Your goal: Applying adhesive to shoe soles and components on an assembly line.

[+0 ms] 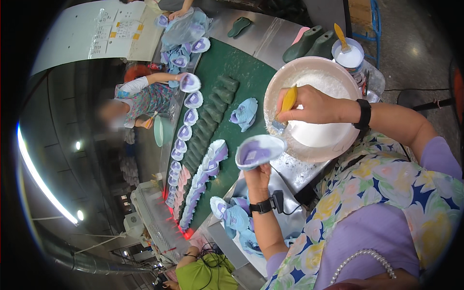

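— Two hands busy: your left hand (257,175) grips the pale blue-and-purple shoe upper (259,151) from below, opening upward.
— And the right hand (309,106)?
— Closed on the yellow-handled brush (288,100), over the white glue bowl (333,140), just above-right of the upper

shoe upper (258,151) left of basin (314,108), tub (349,54) behind basin, shoe lasts (210,116) on belt (241,77)
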Demonstrator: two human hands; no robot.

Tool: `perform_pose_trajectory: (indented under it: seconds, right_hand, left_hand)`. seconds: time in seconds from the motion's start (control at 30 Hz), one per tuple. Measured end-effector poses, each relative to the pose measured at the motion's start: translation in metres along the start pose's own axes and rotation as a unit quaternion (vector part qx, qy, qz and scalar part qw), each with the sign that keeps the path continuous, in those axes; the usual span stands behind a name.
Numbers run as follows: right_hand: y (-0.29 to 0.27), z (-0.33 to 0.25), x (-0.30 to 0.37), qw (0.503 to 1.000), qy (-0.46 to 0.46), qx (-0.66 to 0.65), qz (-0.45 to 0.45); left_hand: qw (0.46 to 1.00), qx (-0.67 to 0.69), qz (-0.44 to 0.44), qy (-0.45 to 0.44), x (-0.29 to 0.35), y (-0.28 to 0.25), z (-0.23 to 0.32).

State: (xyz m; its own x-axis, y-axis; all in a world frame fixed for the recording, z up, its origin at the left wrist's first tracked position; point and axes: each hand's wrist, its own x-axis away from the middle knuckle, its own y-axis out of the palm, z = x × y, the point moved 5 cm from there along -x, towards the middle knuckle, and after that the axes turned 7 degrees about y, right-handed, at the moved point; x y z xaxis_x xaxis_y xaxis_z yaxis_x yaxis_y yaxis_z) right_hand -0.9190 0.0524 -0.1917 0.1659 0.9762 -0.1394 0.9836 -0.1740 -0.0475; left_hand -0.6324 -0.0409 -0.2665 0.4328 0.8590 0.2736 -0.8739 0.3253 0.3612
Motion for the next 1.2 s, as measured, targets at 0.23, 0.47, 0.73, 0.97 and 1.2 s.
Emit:
perform_pose_trajectory:
  seconds: [0.23,0.47,0.73,0.97,1.2]
  right_hand:
    - [0.050,-0.035,0.012,0.926,-0.362,0.009,-0.110]
    - [0.039,-0.018,-0.006,0.946,-0.237,0.171,-0.142]
    - [0.021,-0.021,-0.015,0.967,-0.142,0.155,-0.141]
    - [0.027,0.002,-0.036,0.964,-0.066,0.236,-0.104]
    - [-0.014,0.031,-0.041,0.994,0.078,0.074,-0.029]
  left_hand:
    - [0.897,0.342,-0.102,-0.260,0.038,0.060,-0.059]
    - [0.912,0.318,-0.055,-0.254,0.029,0.060,-0.062]
    - [0.989,0.120,-0.011,-0.081,0.010,0.018,-0.050]
    - [0.997,0.072,-0.003,0.007,0.000,0.029,-0.019]
    - [0.973,0.011,0.171,0.155,-0.058,-0.109,0.005]
